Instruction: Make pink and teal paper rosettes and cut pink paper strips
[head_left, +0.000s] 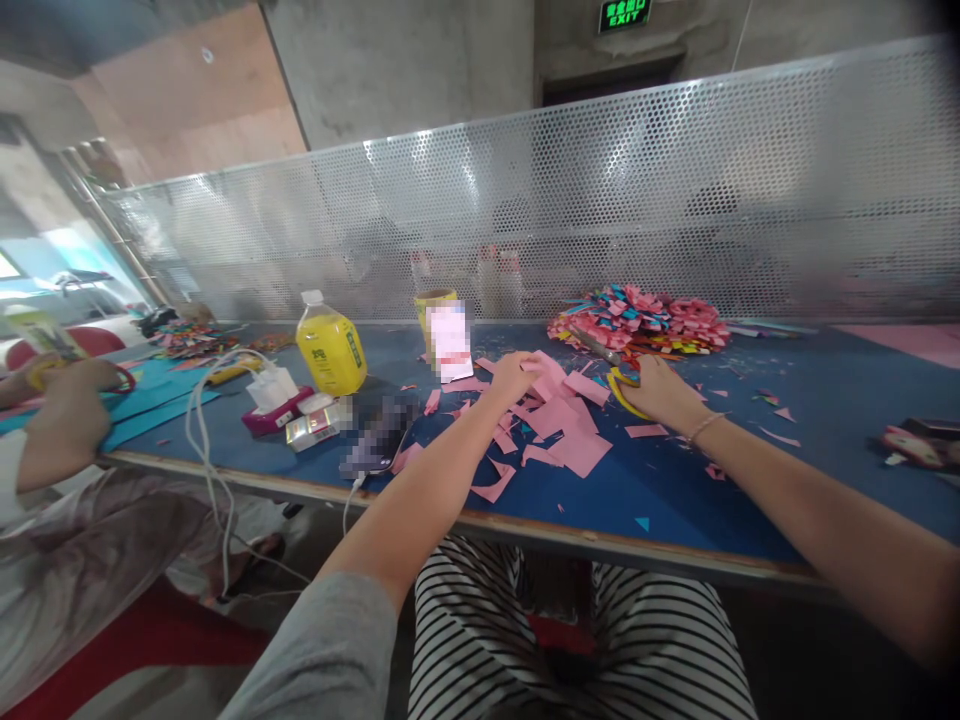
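My left hand is closed on a piece of pink paper, held above the scattered scraps. In my right hand is a pair of scissors with yellow handles; its blades point up and to the left, past the paper. Below and between my hands lie pink paper sheets and cut scraps, some overlapping. Behind the scissors rises a heap of pink, blue and red paper pieces. Whether the blades touch any paper, I cannot tell.
On the blue table, a yellow bottle, a tissue pack, a small box and a phone on a cable stand left. A lit phone leans upright. A perforated metal screen runs behind. A co-worker's hand is far left.
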